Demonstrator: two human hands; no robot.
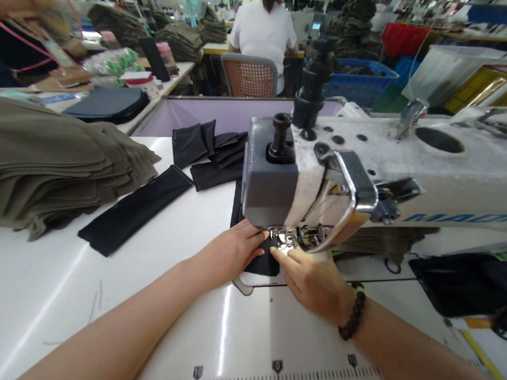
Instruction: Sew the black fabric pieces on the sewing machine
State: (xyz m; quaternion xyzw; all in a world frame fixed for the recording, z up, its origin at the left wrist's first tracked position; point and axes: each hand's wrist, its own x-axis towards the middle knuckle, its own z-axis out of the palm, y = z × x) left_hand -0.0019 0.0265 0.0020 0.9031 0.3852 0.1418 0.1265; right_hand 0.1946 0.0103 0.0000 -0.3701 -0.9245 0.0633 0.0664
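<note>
A strip of black fabric lies flat beneath the needle area of a white and grey sewing machine. My left hand rests on its left side, fingers stretched toward the presser foot and thumb apart. From the right, my right hand touches the strip's edge with an outstretched index finger; its other fingers are bent and partly hidden. Both hands press the fabric from above, close to the foot. The far part of the strip passes behind the machine head.
Left lie a folded black strip and a tall stack of olive cloth. More black pieces lie behind the machine head. A black tray stands right. Ahead, a person in white sits beside a blue crate.
</note>
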